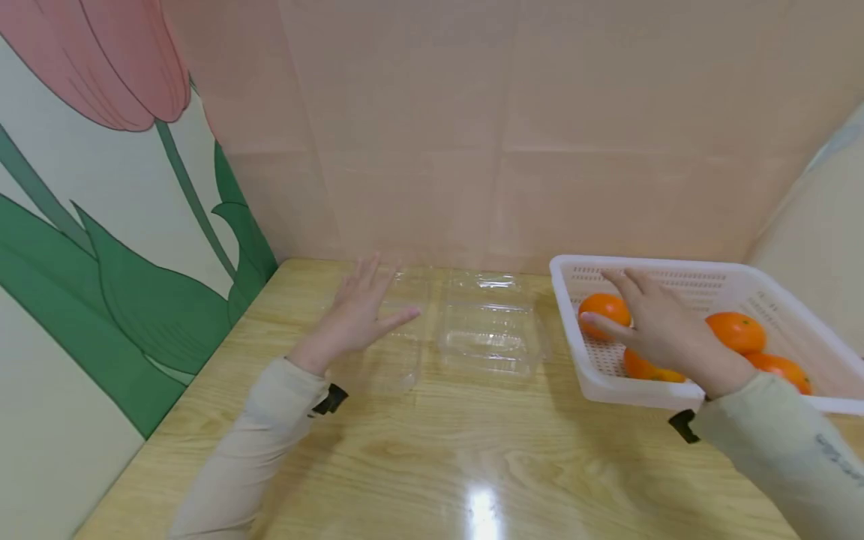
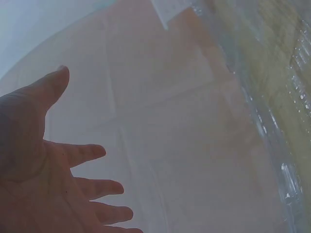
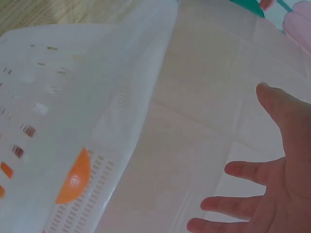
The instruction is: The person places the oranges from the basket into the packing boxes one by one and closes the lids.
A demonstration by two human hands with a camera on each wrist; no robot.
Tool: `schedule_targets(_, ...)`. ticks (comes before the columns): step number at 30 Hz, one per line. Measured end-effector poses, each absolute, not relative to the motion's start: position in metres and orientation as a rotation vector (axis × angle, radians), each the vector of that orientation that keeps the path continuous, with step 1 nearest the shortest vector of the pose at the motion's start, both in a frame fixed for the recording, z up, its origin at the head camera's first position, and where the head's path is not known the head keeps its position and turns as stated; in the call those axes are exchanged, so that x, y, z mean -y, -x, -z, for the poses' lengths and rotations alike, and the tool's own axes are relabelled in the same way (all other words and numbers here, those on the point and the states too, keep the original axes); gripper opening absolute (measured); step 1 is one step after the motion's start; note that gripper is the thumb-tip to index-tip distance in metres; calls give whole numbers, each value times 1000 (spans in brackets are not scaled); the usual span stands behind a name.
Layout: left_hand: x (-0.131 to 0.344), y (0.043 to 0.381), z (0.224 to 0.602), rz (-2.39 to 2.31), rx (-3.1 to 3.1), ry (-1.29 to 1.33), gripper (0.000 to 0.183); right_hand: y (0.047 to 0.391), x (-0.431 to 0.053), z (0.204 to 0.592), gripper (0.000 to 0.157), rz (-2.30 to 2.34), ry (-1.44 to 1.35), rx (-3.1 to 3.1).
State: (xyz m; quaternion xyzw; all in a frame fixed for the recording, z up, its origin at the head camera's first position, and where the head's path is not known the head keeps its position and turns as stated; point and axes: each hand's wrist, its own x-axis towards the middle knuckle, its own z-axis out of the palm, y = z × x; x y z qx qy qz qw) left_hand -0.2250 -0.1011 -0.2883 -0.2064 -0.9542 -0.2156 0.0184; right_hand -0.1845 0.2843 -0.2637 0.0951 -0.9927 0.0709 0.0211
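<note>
on the counter [image 1: 418,465] we see a left clear plastic container [image 1: 401,364] and, at its three o'clock, a right clear plastic container [image 1: 493,337]. further along at three o'clock stands a white perforated basket [image 1: 568,337] with oranges in it: one orange [image 1: 601,309] toward the basket's nine o'clock, a partly hidden orange [image 1: 646,368] nearer eight, and a pair of oranges [image 1: 736,332] around three to four. we judge that the basket's raised walls keep round fruit from rolling away, and that this row leaves everything within easy reach. the right hand [image 1: 664,326] is spread above the basket, thumb well apart, grasping nothing. the left hand [image 1: 347,315] is spread likewise by the left clear plastic container, also empty; we cannot tell whether it touches the plastic.
</note>
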Motion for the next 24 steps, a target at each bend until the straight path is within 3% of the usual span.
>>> schedule_targets(24,172,210,292,666,3029,646,77,189,-312,236,89,-194,-171,3110)
